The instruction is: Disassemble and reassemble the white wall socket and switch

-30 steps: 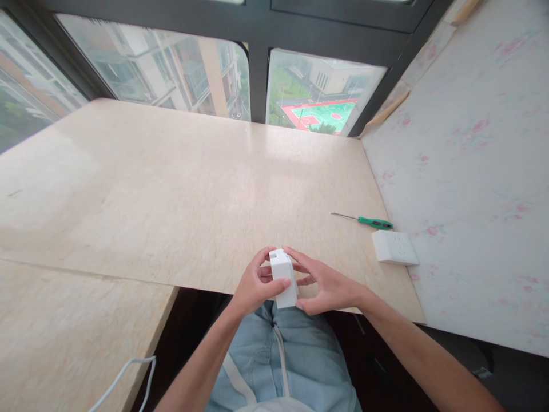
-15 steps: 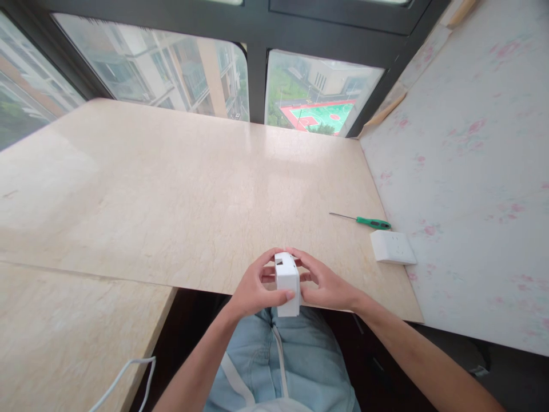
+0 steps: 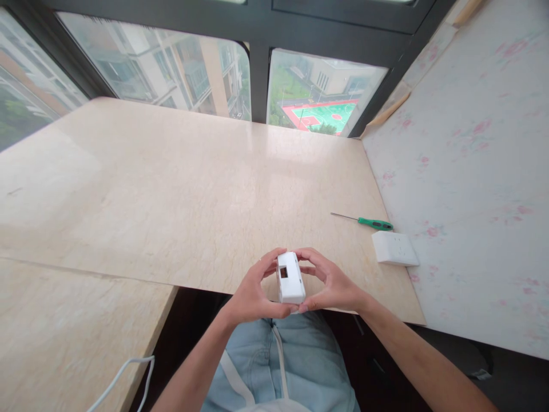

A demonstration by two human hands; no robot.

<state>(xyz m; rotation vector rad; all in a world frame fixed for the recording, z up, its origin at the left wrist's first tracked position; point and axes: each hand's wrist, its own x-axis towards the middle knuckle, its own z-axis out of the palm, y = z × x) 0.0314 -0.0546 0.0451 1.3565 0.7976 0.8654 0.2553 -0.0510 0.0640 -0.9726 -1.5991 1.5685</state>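
Note:
Between both hands, over the counter's front edge, is a white socket box [image 3: 293, 281], with its narrow side turned up. A dark rectangular cut-out shows in that side, and its front face is hidden from me. My left hand [image 3: 257, 289] grips the box's left part, fingers at the far end and thumb at the near end. On the right, my right hand [image 3: 332, 286] holds it the same way, with its thumb close to the other thumb. To the right, a white wall socket [image 3: 395, 248] with slots in its face lies against the wall.
A screwdriver [image 3: 374, 224] with a green handle lies just behind the wall socket, its shaft pointing left. The pale stone counter [image 3: 171, 189] runs back to the windows. A flowered wall [image 3: 480, 189] bounds the right side. A white cable [image 3: 124, 369] hangs at lower left.
The socket box has been tilted in my hands, bringing its narrow side with the cut-out into fuller view. Both thumbs have moved to its near end. The screwdriver and wall socket stay put.

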